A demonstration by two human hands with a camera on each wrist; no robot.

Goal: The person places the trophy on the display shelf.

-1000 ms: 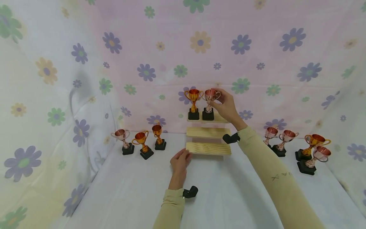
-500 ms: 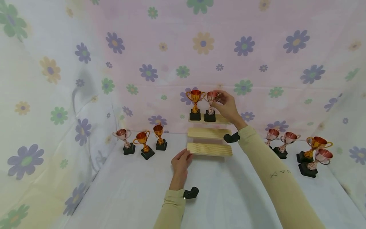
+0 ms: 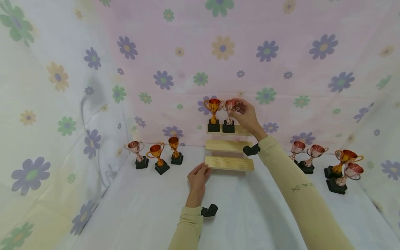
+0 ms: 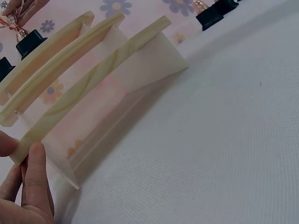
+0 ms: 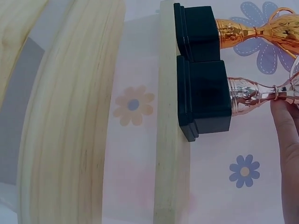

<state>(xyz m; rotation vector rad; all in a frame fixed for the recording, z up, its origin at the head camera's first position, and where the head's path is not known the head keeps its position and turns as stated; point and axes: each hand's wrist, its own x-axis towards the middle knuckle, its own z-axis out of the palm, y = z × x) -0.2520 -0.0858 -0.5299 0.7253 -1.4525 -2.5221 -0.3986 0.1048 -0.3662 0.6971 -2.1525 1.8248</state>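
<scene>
Your right hand (image 3: pixel 248 116) has its thumb and fingers closed round the pink trophy (image 3: pixel 229 121), which stands upright on the top board (image 3: pixel 242 130), its base apparently seated; your left hand (image 3: pixel 197 178) pinches the left end of the lowest board (image 3: pixel 229 163), thumb above and finger beneath, seemingly to steady the stand; just left of the held piece a gold trophy (image 3: pixel 214 117) stands free of your grip, a slim gap showing between the two bases from the head view; so one placing looks done and a second looks all but done, wanting only your release; the middle board (image 3: pixel 228 146) and the lowest one carry nothing yet, and seven more cups wait on the tabletop (image 3: pixel 140 208), three to the left and four to the right; if all are meant for the boards, you are early in the work; the top board has bare wood right of the pink base, though your wrist hides its far end; behind it the flowered cloth (image 3: pixel 187 114) looks near, so back your fingers out rightward, clear of the handles; mind the wrist camera (image 3: pixel 251 150) beside the middle board's right end; the tabletop before the stand offers wide room.
</scene>
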